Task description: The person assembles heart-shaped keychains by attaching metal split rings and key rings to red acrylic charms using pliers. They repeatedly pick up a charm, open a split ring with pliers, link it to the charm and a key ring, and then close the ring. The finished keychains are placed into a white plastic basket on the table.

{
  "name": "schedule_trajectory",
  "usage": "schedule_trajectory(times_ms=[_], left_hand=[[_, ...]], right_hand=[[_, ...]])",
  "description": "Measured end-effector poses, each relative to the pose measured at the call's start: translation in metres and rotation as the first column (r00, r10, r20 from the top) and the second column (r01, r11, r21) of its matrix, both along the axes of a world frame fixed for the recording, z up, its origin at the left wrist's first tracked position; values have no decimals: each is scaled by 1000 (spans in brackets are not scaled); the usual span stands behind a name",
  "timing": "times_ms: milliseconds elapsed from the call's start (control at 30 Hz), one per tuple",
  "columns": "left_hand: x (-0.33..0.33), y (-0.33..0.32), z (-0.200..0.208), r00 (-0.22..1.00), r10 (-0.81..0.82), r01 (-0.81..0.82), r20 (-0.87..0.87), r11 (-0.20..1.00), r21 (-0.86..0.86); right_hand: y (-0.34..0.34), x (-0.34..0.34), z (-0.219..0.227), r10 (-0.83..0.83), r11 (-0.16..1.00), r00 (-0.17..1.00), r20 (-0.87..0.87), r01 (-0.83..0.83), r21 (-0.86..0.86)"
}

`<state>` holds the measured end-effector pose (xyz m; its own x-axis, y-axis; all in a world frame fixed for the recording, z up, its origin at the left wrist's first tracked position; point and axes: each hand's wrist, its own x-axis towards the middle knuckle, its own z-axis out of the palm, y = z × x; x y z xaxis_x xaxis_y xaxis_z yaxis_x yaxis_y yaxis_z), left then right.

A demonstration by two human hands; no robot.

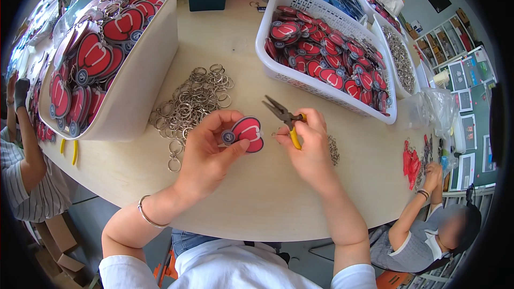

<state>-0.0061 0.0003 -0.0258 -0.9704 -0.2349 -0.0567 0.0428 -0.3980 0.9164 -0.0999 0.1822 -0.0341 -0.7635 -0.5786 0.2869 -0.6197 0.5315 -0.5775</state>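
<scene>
Right now your left hand [206, 152] has its fingers clamped on a red rubber charm [246, 132], held just above the bench [241, 192]. Just right of the charm, your right hand [308, 147] grips yellow-handled pliers [284, 118], fingers closed round the handles. The heap of key rings [190, 101] lies just beyond the charm, between two white tubs of charms.

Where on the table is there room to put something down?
Bare table lies along the near edge below both hands, and between the two white baskets, left and right, near the top. The middle is crowded with key rings.
</scene>
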Motion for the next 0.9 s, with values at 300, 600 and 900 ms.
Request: schedule_trajectory(times_ms=[300, 600, 900], left_hand=[[-1, -1, 7, 910, -341, 313, 237, 938, 145], [5, 4, 11, 931, -359, 362, 63, 931, -47], [5, 3, 8, 936, -340, 348, 91, 933, -95]], right_hand=[[3, 10, 27, 234, 927, 872, 429, -68, -368], [4, 16, 23, 504, 790, 436, 745, 115, -602], [3, 16, 16, 516, 773, 372, 772, 187, -606]])
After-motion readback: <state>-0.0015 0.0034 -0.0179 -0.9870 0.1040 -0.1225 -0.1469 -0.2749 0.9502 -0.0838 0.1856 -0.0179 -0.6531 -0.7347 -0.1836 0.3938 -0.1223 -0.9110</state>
